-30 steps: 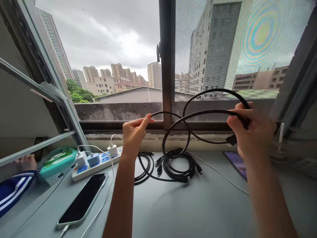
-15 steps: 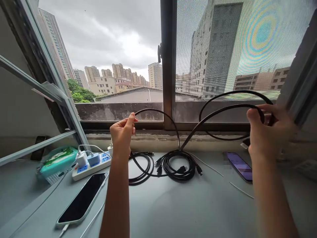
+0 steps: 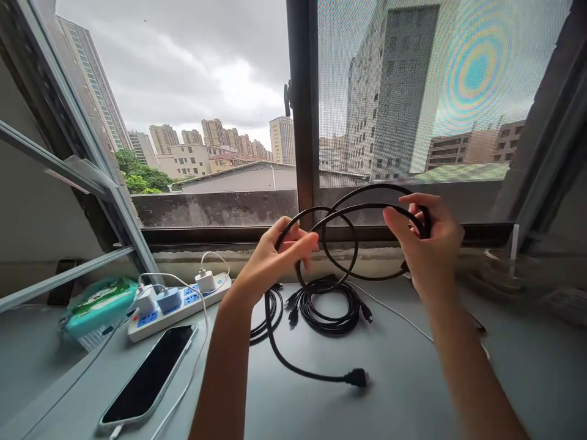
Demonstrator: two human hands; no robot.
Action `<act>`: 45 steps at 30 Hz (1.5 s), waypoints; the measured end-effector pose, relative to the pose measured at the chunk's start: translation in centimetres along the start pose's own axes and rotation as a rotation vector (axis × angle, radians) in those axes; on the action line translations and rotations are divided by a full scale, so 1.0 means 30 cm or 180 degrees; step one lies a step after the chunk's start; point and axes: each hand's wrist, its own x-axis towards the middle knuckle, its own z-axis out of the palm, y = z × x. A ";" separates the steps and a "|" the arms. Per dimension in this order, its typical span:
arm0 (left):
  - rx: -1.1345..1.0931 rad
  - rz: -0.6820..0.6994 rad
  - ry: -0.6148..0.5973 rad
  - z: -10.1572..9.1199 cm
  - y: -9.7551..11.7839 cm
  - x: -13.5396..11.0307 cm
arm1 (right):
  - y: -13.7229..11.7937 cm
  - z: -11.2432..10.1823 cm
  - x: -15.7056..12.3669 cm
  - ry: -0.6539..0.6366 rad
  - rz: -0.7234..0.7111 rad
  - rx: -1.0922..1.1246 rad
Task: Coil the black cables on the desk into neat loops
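Both hands have closed together since the earlier frame; the left hand (image 3: 279,256) pinches the cable (image 3: 367,211), the right hand (image 3: 428,241) grips its coils. Its free plug (image 3: 356,377) lies below on the desk (image 3: 413,391), probably nearer the left.

Matt black rubbery cable (image 3: 367,211), glossy glass phone (image 3: 149,376), smooth grey table (image 3: 389,391), white plastic power strip (image 3: 178,302).

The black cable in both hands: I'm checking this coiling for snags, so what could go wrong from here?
1. The black cable has a free end whose plug lies loose on the desk; it might drag into the coiled cables behind and tangle.
2. The loops held by the left hand and right hand overlap loosely and could spring open.
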 end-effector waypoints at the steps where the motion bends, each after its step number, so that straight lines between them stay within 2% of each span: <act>1: -0.0001 -0.0033 -0.0073 0.002 0.003 -0.004 | 0.001 0.000 0.001 -0.0026 0.0001 0.0025; 5: -0.0119 -0.0006 0.0071 -0.017 0.003 -0.006 | 0.016 -0.025 0.021 -0.0066 0.0139 0.0176; 11: 0.0023 0.0173 0.0324 -0.110 -0.025 0.004 | 0.045 -0.098 0.073 0.0282 0.0213 0.0043; 16: 0.0043 0.0172 0.0941 -0.173 -0.061 0.020 | 0.068 -0.145 0.108 0.0464 0.0305 0.0255; 21: -0.0416 0.0475 0.0616 -0.211 -0.088 0.013 | 0.134 -0.190 0.135 0.0749 0.0303 -0.0109; 24: -0.0653 0.0725 0.0534 -0.230 -0.092 0.000 | 0.181 -0.222 0.148 0.0672 0.0489 -0.0333; 28: -0.0625 0.0724 0.0445 -0.220 -0.075 -0.007 | 0.174 -0.219 0.139 0.0381 0.0806 -0.0499; 31: -0.0474 0.0498 0.0423 -0.155 -0.047 -0.004 | 0.103 -0.159 0.101 -0.0116 0.0976 -0.0020; 33: -0.0310 0.0345 0.0436 -0.088 -0.025 -0.002 | 0.041 -0.107 0.061 -0.0863 0.1009 0.0382; 35: -0.0078 0.0353 0.0366 -0.020 -0.007 0.000 | -0.019 -0.064 0.019 -0.1794 0.0932 0.0503; 37: 0.0174 0.0654 0.0370 0.035 0.005 -0.001 | -0.066 -0.039 -0.017 -0.2601 0.0714 0.0547; 39: 0.0307 0.0998 0.0547 0.070 0.012 -0.005 | -0.097 -0.034 -0.038 -0.3078 0.0559 0.0529; 41: 0.0379 0.1245 0.0782 0.086 0.017 -0.009 | -0.112 -0.042 -0.044 -0.3141 0.0524 0.0466; 45: 0.0644 0.1423 0.0918 0.092 0.011 -0.005 | -0.112 -0.066 -0.026 -0.2469 0.0308 0.0273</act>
